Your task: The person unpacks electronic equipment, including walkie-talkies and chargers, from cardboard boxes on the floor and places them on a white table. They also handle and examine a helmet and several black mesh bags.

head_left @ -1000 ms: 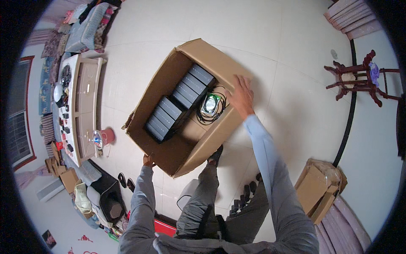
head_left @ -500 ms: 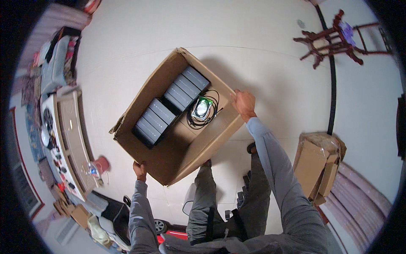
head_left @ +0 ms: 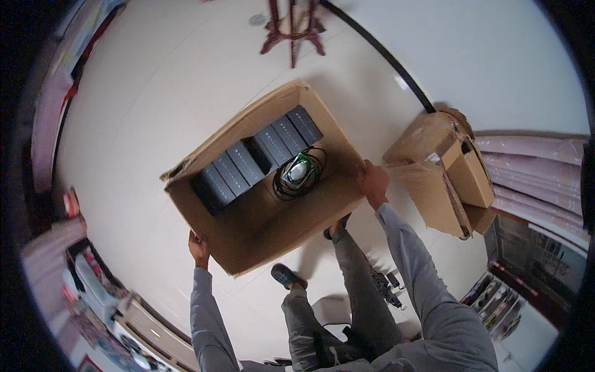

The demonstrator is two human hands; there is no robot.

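Note:
Between my two hands I carry a large cardboard box, its top uncovered. My left hand grips the box's near left edge, and my right hand is closed on its right edge. Inside, several dark grey boxes stand in a row along the far wall. Next to them lies a coil of black cable, and within the coil sits a small packet with a green edge and a round silvery face. Parts of my fingers are hidden behind the cardboard.
On the right, more cardboard boxes stand by the wall near a pinkish curtain. A dark red wooden stand is on the floor ahead. Furniture lines the lower left. My feet, one in a dark clog, are mid-stride below the box.
I have turned toward the right with the cardboard box. The wooden stand has shifted to the middle of the view, and the boxes by the wall appear closer. Both hands keep their grip.

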